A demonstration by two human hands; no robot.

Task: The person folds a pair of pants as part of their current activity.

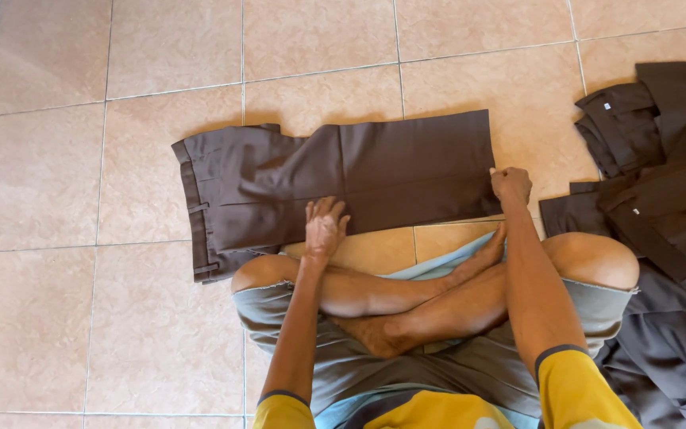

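Trousers (359,179) lie flat on floor (81,318): left hand (325,226) presses open-palmed, right hand (510,184) clenches hem; keep tension even.

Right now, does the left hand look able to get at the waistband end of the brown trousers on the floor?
Probably yes. The left hand rests flat on the brown trousers, and the waistband lies further to its left on bare tiled floor, with nothing between. The right hand grips the hem end.

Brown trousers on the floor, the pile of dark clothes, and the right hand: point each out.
Brown trousers (406,171), head view, middle of the leg panel.
Pile of dark clothes (668,191), head view, upper folded garments.
Right hand (510,184), head view, its knuckles.
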